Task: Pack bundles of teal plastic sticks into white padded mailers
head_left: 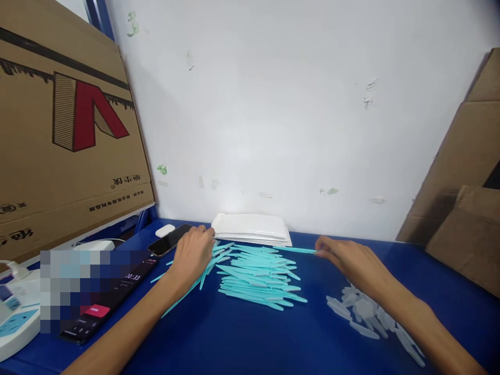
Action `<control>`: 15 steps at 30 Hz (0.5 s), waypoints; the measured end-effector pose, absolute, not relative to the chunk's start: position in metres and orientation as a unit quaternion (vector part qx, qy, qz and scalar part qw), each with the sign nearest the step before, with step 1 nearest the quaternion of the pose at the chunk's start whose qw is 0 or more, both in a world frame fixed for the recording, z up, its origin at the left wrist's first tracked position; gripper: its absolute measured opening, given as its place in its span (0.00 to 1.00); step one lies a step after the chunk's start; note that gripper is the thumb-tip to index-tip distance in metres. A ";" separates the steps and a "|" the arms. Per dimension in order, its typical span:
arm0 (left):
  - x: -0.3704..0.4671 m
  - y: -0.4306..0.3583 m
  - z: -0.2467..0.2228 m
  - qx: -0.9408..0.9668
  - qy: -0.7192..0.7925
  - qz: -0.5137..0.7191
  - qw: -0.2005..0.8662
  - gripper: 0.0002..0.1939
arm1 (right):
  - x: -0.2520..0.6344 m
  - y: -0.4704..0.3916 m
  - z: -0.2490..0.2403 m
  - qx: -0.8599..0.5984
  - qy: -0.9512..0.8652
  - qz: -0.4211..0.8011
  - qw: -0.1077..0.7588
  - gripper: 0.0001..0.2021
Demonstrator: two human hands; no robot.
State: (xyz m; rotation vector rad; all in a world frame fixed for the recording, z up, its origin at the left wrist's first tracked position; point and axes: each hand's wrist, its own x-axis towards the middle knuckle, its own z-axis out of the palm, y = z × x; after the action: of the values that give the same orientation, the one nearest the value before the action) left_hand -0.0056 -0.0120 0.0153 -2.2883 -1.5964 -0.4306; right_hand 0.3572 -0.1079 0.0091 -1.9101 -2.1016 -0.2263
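Observation:
My right hand [344, 255] pinches one end of a slim turquoise eyebrow razor [297, 250], which points left towards a stacked pile of similar razors [260, 278]. My left hand [194, 252] is over a looser, scattered group of turquoise razors [219, 258] left of the pile. Its fingers are curled together, and what lies between them is hidden. Beneath my right forearm lies a heap of translucent blade covers [365, 307], partly hidden by the arm.
White flat packets [250, 227] lie against the wall behind the pile. On the blue table [250, 344], a dark phone [170, 240], a white case [164, 230], a lit phone [113, 297] and a white power strip [19, 328] are at left. Cardboard [70, 120] stands at both sides.

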 end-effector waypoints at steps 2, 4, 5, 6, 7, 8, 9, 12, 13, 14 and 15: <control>0.000 -0.012 0.014 -0.827 -0.509 -0.229 0.070 0.13 | 0.353 -0.109 0.010 -0.639 -0.742 -0.092 0.182 0.13; 0.007 -0.015 0.012 -0.834 -0.457 -0.305 -0.041 0.13 | 0.345 -0.111 0.009 -0.609 -0.757 -0.101 0.214 0.14; 0.011 -0.018 0.011 -0.829 -0.438 -0.335 -0.098 0.14 | 0.340 -0.111 0.008 -0.598 -0.762 -0.106 0.225 0.14; 0.015 -0.021 0.010 -0.819 -0.424 -0.354 -0.156 0.15 | 0.335 -0.112 0.007 -0.587 -0.767 -0.113 0.234 0.15; 0.019 -0.023 0.008 -0.807 -0.413 -0.365 -0.213 0.16 | 0.330 -0.112 0.006 -0.577 -0.771 -0.120 0.239 0.14; 0.022 -0.026 0.007 -0.793 -0.404 -0.370 -0.267 0.16 | 0.325 -0.113 0.005 -0.568 -0.776 -0.127 0.242 0.14; 0.025 -0.028 0.005 -0.779 -0.394 -0.371 -0.315 0.17 | 0.320 -0.114 0.004 -0.560 -0.781 -0.133 0.242 0.14; 0.029 -0.032 0.002 -0.750 -0.368 -0.370 -0.406 0.19 | 0.309 -0.116 0.001 -0.535 -0.798 -0.139 0.238 0.13; 0.030 -0.032 0.001 -0.746 -0.363 -0.370 -0.418 0.19 | 0.307 -0.117 0.001 -0.530 -0.802 -0.140 0.237 0.13; 0.030 -0.031 0.001 -0.745 -0.359 -0.370 -0.424 0.19 | 0.306 -0.117 0.001 -0.526 -0.805 -0.141 0.235 0.13; 0.029 -0.031 0.000 -0.744 -0.357 -0.371 -0.426 0.20 | 0.305 -0.118 0.001 -0.524 -0.807 -0.142 0.235 0.13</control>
State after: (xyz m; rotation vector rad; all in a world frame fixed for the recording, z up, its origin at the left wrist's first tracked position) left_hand 0.0292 -0.0308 0.0005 -3.3070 -1.5859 -1.6517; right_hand 0.3048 -0.1179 0.0007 -1.4371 -2.2137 -0.3899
